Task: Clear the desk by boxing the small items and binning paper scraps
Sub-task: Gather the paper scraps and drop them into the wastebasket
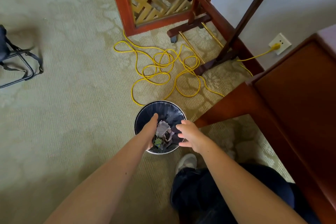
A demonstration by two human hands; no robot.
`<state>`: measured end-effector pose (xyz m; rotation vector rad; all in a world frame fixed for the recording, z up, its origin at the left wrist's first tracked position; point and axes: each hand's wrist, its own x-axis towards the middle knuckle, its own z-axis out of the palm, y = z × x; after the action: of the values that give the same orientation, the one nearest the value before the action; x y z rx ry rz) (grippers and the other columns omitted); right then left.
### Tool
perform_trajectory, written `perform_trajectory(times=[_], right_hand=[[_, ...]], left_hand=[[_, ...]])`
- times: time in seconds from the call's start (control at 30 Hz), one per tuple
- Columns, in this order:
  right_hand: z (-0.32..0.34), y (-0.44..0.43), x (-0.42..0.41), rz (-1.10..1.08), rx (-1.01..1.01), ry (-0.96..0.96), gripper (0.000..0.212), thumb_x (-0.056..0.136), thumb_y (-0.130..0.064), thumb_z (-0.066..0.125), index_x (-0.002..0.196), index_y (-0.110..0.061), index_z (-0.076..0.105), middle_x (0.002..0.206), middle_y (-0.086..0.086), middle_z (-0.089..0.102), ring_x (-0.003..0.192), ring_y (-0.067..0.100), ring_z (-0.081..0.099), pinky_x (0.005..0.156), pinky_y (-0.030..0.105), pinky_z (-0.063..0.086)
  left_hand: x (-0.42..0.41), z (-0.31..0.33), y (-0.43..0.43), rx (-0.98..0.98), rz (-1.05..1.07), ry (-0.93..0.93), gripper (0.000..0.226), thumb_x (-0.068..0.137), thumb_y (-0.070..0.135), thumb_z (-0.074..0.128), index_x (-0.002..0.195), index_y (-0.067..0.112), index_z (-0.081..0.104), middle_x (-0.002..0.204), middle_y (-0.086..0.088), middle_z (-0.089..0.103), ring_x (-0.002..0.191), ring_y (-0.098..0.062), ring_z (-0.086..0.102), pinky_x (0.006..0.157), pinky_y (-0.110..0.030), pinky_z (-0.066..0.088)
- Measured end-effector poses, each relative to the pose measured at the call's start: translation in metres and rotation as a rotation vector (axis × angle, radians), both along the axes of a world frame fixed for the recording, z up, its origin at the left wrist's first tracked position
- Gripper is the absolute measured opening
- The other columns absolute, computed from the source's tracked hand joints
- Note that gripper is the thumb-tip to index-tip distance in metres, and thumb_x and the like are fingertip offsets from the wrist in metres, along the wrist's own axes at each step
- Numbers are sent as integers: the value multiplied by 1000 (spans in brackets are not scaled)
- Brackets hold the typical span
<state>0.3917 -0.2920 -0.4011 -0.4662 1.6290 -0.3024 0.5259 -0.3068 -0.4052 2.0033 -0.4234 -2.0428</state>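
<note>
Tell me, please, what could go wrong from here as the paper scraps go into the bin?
1. The right hand hovers over the right rim of the bin, so paper scraps brushed off there might land on the carpet.
2. Loops of yellow cable lie just beyond the bin; a step forward may snag a foot.
3. The shoe stands close beside the bin and could knock it over.

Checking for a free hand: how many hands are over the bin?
2. Left hand over the bin's left half; right hand over its right rim.
</note>
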Motion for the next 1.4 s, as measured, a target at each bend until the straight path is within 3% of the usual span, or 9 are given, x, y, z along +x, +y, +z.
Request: perform_trajectory(times=[0.13,0.3,0.5,0.6,0.73,0.87,1.03,1.2,1.4], right_hand=[[24,6,1,-21,-90,21,47,100,-15,42,147,-15,34,140,10,47,119,26,53,99,42,48],[66,19,2,-114,-240,9,41,98,-10,45,139,-10,44,129,13,54,116,26,56,97,41,48],[124,36,-5,-246,-523,54,38,93,-2,49,130,-6,50,104,6,54,75,10,52,77,33,50],[161,52,-17,-269,-636,51,33,93,-6,51,126,-12,54,100,1,57,76,11,53,68,26,46],[213,79,-38,-270,-764,56,26,95,-8,50,119,-15,58,107,5,61,97,19,59,93,41,50],[258,105,-57,-279,-873,41,31,95,-12,52,126,-15,56,122,11,62,113,21,61,93,39,51],[306,140,-85,-355,-1040,-9,29,96,-12,51,125,-13,55,97,-4,70,100,13,67,93,38,52],[336,182,-121,-407,-1161,27,25,96,-13,52,120,-16,59,109,5,69,104,17,67,88,34,55],[353,242,-176,-544,-1259,142,22,95,-9,51,111,-19,61,99,1,69,91,10,67,79,31,55]], left_hand=[[-5,10,7,-95,-41,-7,53,99,52,35,138,17,48,145,-8,42,133,-26,39,102,-46,36],[-17,53,16,-183,-13,90,27,97,34,49,114,15,60,109,-4,58,94,-19,54,77,-35,47],[-36,113,25,-390,38,150,13,94,19,51,82,18,55,78,1,52,67,-12,48,62,-25,41],[-46,144,31,-521,51,202,11,95,21,53,86,18,59,81,3,59,71,-11,55,65,-24,43],[-62,186,43,-671,21,249,14,96,22,52,103,16,62,91,1,65,79,-12,61,68,-25,49],[-83,231,58,-842,-43,279,17,97,18,47,100,19,64,89,2,67,78,-11,64,71,-25,51],[-115,287,84,-1015,-127,343,21,96,13,45,102,15,65,85,1,67,73,-9,63,70,-25,50],[-151,324,112,-1085,-226,394,23,98,16,45,103,16,67,94,-2,72,86,-13,69,72,-25,54],[-210,352,162,-1091,-403,464,23,99,18,46,106,14,67,98,-4,72,89,-14,68,84,-30,55]])
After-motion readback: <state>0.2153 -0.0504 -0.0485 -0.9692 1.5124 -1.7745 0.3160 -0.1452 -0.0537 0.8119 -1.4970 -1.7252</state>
